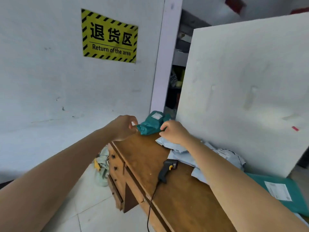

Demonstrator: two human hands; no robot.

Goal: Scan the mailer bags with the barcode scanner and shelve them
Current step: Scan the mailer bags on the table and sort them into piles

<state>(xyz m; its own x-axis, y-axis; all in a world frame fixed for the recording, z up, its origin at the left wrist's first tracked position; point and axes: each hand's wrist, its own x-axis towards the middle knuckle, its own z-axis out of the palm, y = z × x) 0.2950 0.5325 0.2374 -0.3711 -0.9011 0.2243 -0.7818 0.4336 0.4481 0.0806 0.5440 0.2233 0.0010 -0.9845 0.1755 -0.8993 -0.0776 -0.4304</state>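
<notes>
Mailer bag [151, 125] pinched by left hand [124, 127] and right hand [173, 132]; scanner [167, 170] beside pale bags [184, 154].

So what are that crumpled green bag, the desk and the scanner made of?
The teal mailer bag looks like thin plastic film: it crumples and shines softly. The desk appears to be varnished wood, brown with grain and a slight gloss. The barcode scanner seems to be hard, matte black plastic, with a yellow trigger.

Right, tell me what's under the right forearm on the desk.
Pale blue mailer bags lie piled on the wooden desk beneath the right forearm, whose right hand pinches the teal mailer. The arm covers the pile's middle, so the count cannot be told.
</notes>
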